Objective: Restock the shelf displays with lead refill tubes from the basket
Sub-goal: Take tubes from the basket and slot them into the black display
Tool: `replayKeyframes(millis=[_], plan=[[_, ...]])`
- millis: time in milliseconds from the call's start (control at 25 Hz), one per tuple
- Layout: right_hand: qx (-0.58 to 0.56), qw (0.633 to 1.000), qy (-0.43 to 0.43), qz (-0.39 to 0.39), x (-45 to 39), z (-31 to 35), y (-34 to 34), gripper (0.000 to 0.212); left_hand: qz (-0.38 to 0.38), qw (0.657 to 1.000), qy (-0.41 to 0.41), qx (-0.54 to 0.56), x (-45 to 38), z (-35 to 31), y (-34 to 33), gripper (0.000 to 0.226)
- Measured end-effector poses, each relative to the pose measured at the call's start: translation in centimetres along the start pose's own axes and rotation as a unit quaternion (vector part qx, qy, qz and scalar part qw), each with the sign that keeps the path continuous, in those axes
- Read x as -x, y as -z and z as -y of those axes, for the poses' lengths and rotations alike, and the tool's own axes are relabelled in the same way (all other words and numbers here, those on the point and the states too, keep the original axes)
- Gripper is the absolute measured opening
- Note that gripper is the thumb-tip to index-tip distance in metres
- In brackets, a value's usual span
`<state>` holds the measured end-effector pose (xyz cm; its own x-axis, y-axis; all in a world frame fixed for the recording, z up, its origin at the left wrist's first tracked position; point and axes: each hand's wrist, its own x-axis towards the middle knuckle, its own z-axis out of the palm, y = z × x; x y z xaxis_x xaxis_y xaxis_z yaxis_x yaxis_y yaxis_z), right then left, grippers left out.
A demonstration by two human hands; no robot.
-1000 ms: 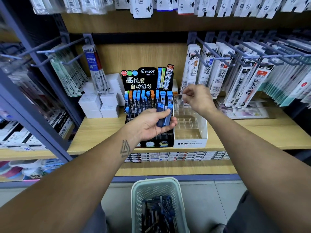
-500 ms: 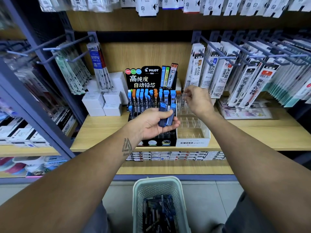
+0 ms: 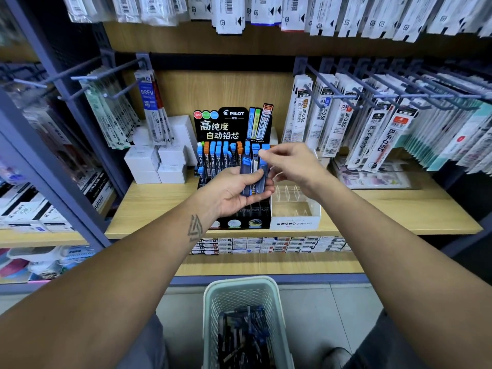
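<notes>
Left hand (image 3: 234,193) around lead refill tubes (image 3: 253,177), just before display (image 3: 234,123).

white boxes (image 3: 157,166), hanging refill packs (image 3: 372,123), tiled floor (image 3: 319,310)

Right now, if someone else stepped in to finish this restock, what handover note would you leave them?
Left hand: grips a few blue-capped lead tubes, held in front of the black display.
Right hand: fingertips pinch the cap of one held tube.
Basket on the floor below holds many more tubes.
Done: the black display's back rows look filled.
Left: its front slots look sparse, the clear display beside it looks empty, and the basket needs emptying.
</notes>
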<state>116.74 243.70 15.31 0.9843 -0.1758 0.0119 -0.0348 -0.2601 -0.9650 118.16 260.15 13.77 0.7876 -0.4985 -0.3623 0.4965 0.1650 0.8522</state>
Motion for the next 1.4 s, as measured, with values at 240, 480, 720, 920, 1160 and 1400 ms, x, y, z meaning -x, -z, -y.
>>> replayKeyframes(millis=[240,480,720,920,1160,1400], plan=[[-0.060,0.997,-0.049,-0.011,0.6,-0.1,-0.6,0.018,0.017,1.000,0.017,0.002,1.0,-0.5,1.0,0.024],[-0.162,0.984,-0.054,0.054,0.6,-0.3,-0.9,0.022,0.019,0.998,0.026,0.044,1.3,-0.9,2.6,0.023],[-0.158,0.983,-0.062,0.075,0.6,-0.1,-0.9,0.023,-0.043,0.999,0.004,-0.006,0.8,-0.8,2.3,0.023],[-0.100,0.993,-0.055,0.021,0.4,0.6,-0.3,0.028,-0.055,0.998,0.014,0.008,0.7,-0.7,2.4,0.022],[-0.010,0.991,0.078,-0.104,-1.1,1.2,1.4,0.027,-0.077,0.994,0.046,-0.056,0.9,-1.3,3.5,0.021],[0.169,0.967,0.148,-0.123,-2.2,0.5,0.2,0.021,-0.041,0.998,0.046,0.034,1.0,-2.1,3.5,0.026]])
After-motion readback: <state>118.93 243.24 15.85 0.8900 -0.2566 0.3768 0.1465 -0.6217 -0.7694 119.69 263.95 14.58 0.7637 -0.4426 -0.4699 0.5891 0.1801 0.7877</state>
